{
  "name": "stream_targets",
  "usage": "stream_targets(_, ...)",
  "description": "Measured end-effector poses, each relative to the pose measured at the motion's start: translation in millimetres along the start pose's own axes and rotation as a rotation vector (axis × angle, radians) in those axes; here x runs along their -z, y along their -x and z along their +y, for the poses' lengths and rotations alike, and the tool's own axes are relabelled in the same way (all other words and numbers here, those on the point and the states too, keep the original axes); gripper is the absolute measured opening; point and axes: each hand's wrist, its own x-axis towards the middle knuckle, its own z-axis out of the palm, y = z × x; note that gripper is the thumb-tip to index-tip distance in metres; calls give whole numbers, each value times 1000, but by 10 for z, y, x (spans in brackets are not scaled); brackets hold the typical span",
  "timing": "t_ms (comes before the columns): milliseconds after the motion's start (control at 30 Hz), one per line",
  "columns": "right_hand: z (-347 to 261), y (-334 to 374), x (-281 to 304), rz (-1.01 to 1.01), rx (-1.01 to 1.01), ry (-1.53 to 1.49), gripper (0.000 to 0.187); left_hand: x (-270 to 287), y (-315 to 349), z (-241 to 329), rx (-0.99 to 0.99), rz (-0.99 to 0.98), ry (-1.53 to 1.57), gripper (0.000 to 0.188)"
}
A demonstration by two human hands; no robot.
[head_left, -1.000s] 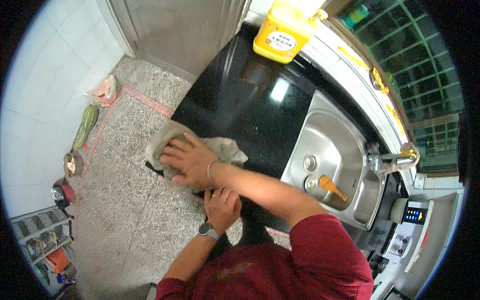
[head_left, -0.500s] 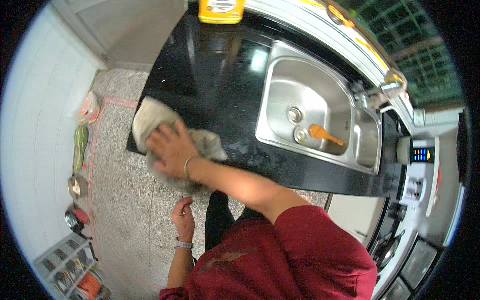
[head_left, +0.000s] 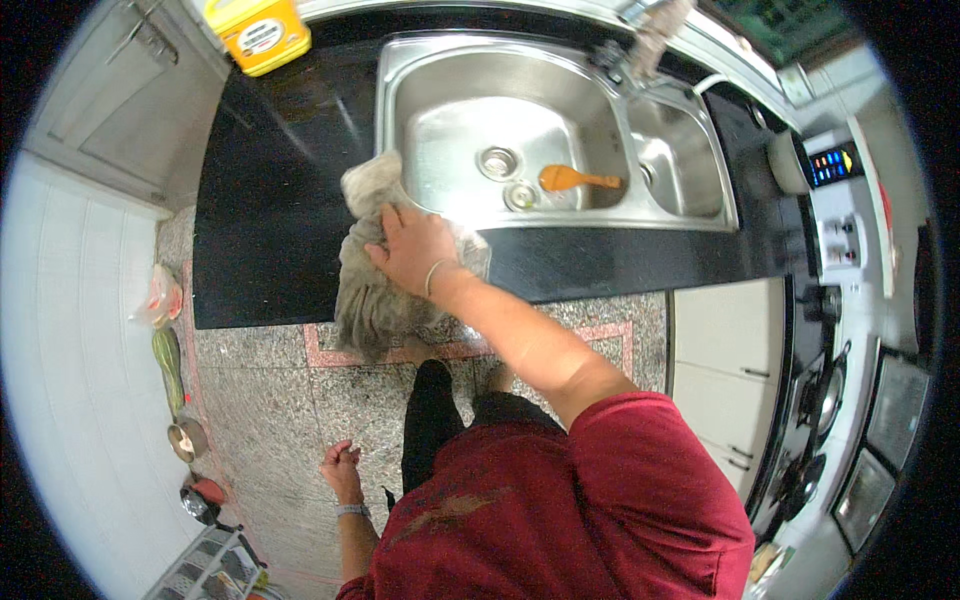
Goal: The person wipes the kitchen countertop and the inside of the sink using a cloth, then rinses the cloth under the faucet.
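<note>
My right hand [head_left: 415, 250] grips a damp-looking grey-beige cloth [head_left: 365, 300] from above, at the near left corner of the sink. Part of the cloth touches the steel rim, and its lower folds hang over the counter's front edge. My left hand [head_left: 342, 470] is down at my side above the floor, its fingers loosely curled with nothing visible in them. The stainless steel sink [head_left: 480, 222] has two bowls. Inside the larger one lies an orange-brown wooden spatula [head_left: 575, 179], beside a drain strainer [head_left: 520, 196].
The black countertop [head_left: 270, 240] carries a yellow jug [head_left: 262, 38] at its far left. A faucet [head_left: 625, 65] rises behind the sink. Along the left wall are a long green gourd [head_left: 168, 370], a pot [head_left: 187, 438] and a rack [head_left: 205, 570]. A stove [head_left: 815, 400] stands at right.
My right hand has moved the cloth from the counter's left end rightward to the sink rim. The view has shifted too. My left hand stays hanging low.
</note>
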Motion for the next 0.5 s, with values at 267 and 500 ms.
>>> stream_targets(267,1781,1213,850,82,-267,248,56,-5,533,-555,41,-86,10,15)
stream_targets(500,1147,1492,423,164,-299,262,52,99,892,-1215,-10,-262,28,17)
